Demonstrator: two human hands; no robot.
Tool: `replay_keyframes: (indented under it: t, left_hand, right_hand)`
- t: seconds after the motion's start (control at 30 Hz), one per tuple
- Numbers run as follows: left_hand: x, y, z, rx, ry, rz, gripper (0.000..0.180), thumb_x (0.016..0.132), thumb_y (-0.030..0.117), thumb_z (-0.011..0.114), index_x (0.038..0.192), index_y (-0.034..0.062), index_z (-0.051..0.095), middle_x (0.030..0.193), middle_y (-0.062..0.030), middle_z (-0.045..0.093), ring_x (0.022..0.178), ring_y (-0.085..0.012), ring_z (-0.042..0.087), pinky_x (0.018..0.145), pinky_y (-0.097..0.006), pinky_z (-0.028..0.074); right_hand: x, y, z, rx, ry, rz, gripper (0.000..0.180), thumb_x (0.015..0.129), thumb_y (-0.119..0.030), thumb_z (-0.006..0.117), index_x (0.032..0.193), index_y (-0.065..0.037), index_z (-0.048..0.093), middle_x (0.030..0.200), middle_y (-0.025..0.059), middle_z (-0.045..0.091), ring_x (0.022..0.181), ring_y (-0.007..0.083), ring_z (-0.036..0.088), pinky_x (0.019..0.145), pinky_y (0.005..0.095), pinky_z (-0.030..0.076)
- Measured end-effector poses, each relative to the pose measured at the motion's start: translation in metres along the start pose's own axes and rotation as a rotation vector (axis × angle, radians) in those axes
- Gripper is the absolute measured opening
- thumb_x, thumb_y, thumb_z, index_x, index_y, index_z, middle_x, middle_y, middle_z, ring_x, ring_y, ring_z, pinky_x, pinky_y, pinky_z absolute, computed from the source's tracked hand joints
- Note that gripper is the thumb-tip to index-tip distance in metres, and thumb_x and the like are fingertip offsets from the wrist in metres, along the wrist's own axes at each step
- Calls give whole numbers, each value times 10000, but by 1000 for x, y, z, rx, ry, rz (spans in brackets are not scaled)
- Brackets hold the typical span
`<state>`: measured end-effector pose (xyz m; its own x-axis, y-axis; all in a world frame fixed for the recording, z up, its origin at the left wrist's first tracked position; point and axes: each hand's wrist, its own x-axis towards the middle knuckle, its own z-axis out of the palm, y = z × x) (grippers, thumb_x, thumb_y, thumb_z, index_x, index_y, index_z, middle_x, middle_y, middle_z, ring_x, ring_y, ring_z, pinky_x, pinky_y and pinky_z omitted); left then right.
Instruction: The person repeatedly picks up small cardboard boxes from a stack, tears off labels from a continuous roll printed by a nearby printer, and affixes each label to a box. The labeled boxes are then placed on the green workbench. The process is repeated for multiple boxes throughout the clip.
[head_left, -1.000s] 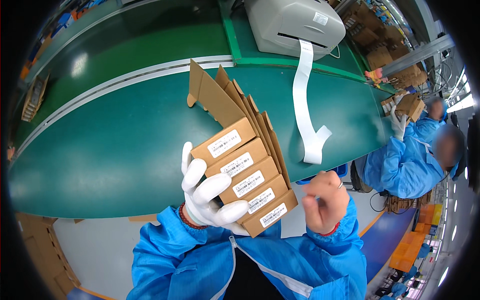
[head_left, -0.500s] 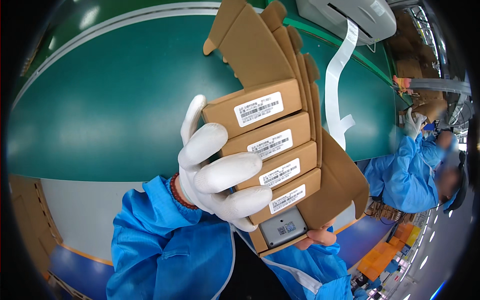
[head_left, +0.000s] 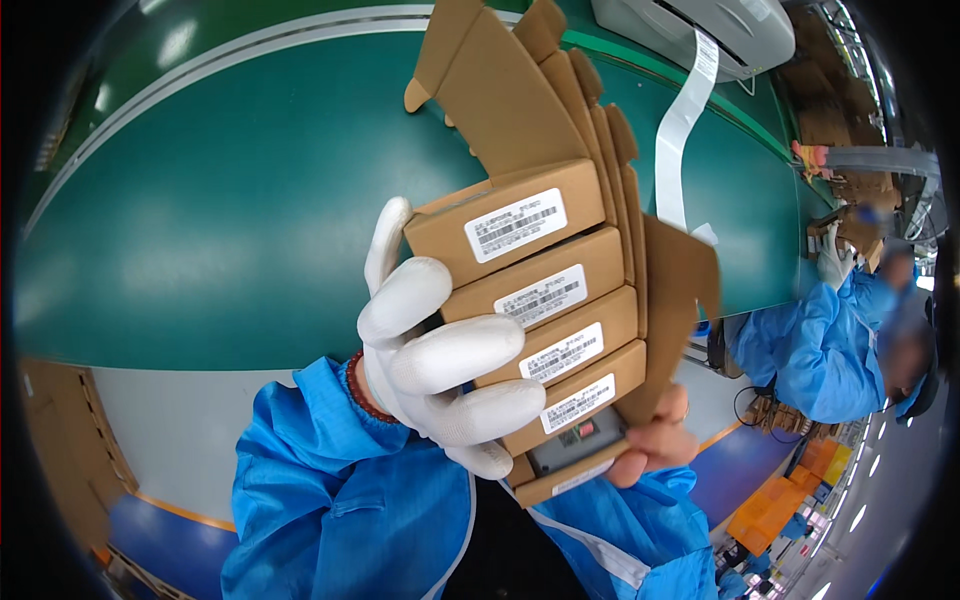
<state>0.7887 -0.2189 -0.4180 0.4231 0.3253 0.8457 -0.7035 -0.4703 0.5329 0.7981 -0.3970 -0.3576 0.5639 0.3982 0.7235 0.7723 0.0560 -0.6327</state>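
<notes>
My left hand (head_left: 430, 345), in a white glove, is closed around a row of several small brown cardboard boxes (head_left: 435, 235) with white printed labels, pressed side by side. Their lids stand open at the far side, such as a tall flap (head_left: 505, 95). At the near end is an open box (head_left: 535, 492) with a dark grey device (head_left: 575, 450) inside, partly shaded. My bare right hand (head_left: 660, 440) grips this box's right side, thumb and fingers at the base of its raised lid (head_left: 680, 290). Part of that hand is hidden behind the cardboard.
Beneath the boxes lies a green work table (head_left: 220, 220) with a pale edge. A grey-white label printer (head_left: 700, 30) at the far right feeds out a white label strip (head_left: 680, 140). On the right a co-worker in a blue sleeve (head_left: 800, 350) handles a cardboard box. Orange bins (head_left: 760, 515) stand behind.
The near box's lid has swung up and inward, shading the grey device. My right hand has moved up along the box's side. My left hand keeps its hold.
</notes>
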Motion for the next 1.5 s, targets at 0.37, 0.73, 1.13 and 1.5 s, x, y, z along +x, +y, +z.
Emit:
replay_keyframes:
  t: [0.37,0.73,1.13,1.5]
  left_hand:
    - [-14,-3,-4,55,-112,84,552,769,626,555,1197,304,423,1306,-105,335,1366,-426,124,1031,-725,80]
    - [-7,6,-13,167,-232,96,546,748,560,599,1180,274,424,1272,-135,351,1269,-447,253,989,-740,134]
    - [87,-135,-150,895,-340,130,789,565,251,790,1254,112,432,1286,-205,395,1193,-404,395,999,-587,285]
    - [76,-253,-101,882,-591,-270,417,853,350,519,1154,63,553,1219,-141,523,1179,-310,442,1029,-536,249]
  right_hand:
    - [44,-2,-24,-122,-399,374,537,819,-242,604,1241,18,398,807,113,506,699,194,527,589,281,421]
    - [190,51,33,-140,-971,1229,604,864,-394,562,1236,38,362,1071,200,588,981,269,601,670,347,540]
    - [238,204,169,376,-207,844,419,815,-64,589,1211,-27,456,1108,114,580,1024,184,559,836,309,468]
    - [207,408,179,805,747,921,345,863,-116,527,1198,-115,447,1129,91,566,1021,273,568,807,405,486]
